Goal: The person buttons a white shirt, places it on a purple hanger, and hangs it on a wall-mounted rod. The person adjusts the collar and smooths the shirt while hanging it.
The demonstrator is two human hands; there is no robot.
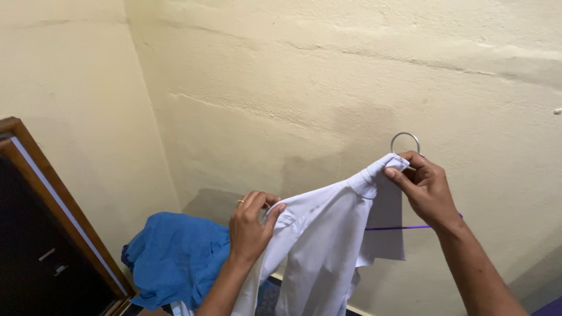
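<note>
I hold up a white shirt point(319, 246) in front of a cream wall. My left hand point(252, 225), with a ring on one finger, grips the shirt's fabric near the shoulder. My right hand point(424, 187) pinches the shirt's collar together with a clothes hanger point(405, 140), whose round metal hook sticks up above my fingers. A thin purple bar of the hanger shows beside my right wrist. The rest of the hanger is hidden inside the shirt.
A blue garment point(175, 257) lies bunched low at the left, behind the shirt. A dark wooden-framed door or cabinet point(41, 234) stands at the far left. The cream wall point(328, 76) forms a corner at upper left.
</note>
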